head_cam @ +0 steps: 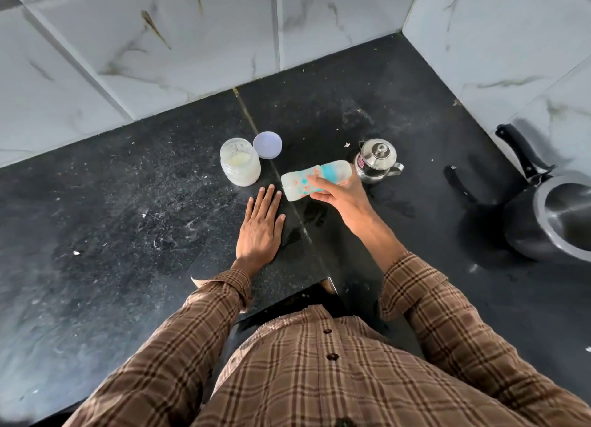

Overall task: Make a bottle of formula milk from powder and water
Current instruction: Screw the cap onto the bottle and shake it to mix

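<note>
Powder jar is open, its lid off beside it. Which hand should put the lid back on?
Left, probably. The left hand lies flat and free on the counter, just below the jar and lid. The right hand grips the tilted baby bottle, so it is occupied.

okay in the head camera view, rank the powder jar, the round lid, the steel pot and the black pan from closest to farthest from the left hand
1. Powder jar: just beyond the left hand, slightly to its left.
2. Round lid: behind the jar, toward the wall.
3. Steel pot: to the right, past the right hand and the baby bottle it holds.
4. Black pan: far right edge of the counter.
</note>
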